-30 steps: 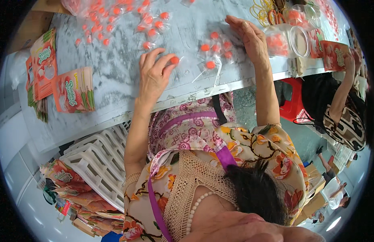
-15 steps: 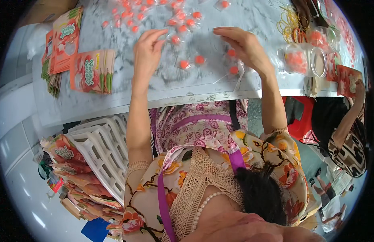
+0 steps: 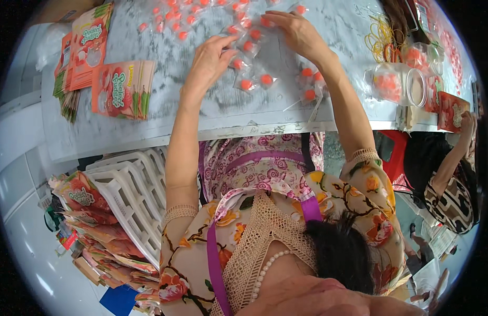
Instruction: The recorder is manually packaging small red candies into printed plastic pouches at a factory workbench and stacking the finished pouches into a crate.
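Small clear packets (image 3: 247,46), each with a round orange-red piece inside, lie loose on the table before me. My left hand (image 3: 210,62) is open, thumb and fingers apart, beside the packets in the middle. My right hand (image 3: 303,36) reaches farther out. Its stretched fingertips touch a packet (image 3: 266,22) that lies on the table, and its thumb is mostly hidden. Two packets (image 3: 266,79) rest nearer the edge between my forearms. A small cluster of packets (image 3: 309,95) sits beside my right forearm.
Printed pouches (image 3: 117,90) are stacked on the left of the table (image 3: 165,118). At right stand a clear jar (image 3: 389,84) of orange-red pieces and a tangle of yellow bands (image 3: 380,39). White crates (image 3: 125,192) lean below left. A co-worker's hand (image 3: 467,124) holds a pouch at far right.
My right hand has moved forward and left onto a packet. My left hand has shifted right, closer to the middle packets. The view has tilted slightly.
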`<action>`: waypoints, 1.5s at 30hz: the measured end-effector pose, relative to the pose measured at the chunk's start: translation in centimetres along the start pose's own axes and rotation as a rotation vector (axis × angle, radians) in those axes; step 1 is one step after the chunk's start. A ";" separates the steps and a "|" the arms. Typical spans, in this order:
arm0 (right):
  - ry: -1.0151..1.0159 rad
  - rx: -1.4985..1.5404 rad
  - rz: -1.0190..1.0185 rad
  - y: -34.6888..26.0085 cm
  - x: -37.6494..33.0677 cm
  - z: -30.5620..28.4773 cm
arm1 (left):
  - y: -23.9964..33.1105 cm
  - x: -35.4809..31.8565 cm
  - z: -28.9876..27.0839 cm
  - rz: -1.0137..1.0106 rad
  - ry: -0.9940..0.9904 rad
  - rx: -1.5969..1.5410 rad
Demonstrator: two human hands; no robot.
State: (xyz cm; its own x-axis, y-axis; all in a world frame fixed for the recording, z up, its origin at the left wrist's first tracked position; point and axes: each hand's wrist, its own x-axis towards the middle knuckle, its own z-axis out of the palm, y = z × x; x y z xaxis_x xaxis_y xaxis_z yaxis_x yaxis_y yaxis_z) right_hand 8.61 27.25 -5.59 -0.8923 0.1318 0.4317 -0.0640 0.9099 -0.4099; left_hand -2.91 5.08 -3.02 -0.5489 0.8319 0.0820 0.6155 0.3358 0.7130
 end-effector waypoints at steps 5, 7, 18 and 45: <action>-0.125 0.113 -0.061 -0.5 -1.0 0.0 | 0.0 0.3 0.5 0.038 -0.066 0.053; -0.197 0.158 -0.027 -1.6 -1.3 -0.7 | 0.0 -0.1 0.2 0.001 -0.116 0.070; -0.201 0.202 0.024 -2.4 -1.9 -1.2 | 0.7 1.7 -0.3 -0.024 -0.240 0.058; -0.010 0.199 0.085 -1.7 1.3 -1.2 | 0.3 4.3 -1.2 0.096 0.039 0.229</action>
State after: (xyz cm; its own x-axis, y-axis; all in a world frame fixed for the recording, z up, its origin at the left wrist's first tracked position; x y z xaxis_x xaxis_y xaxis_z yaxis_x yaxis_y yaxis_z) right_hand 8.09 26.30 -3.40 -0.9024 0.2005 0.3813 -0.0740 0.7999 -0.5956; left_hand -5.77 8.27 -1.57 -0.5007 0.8485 0.1714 0.7754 0.3515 0.5246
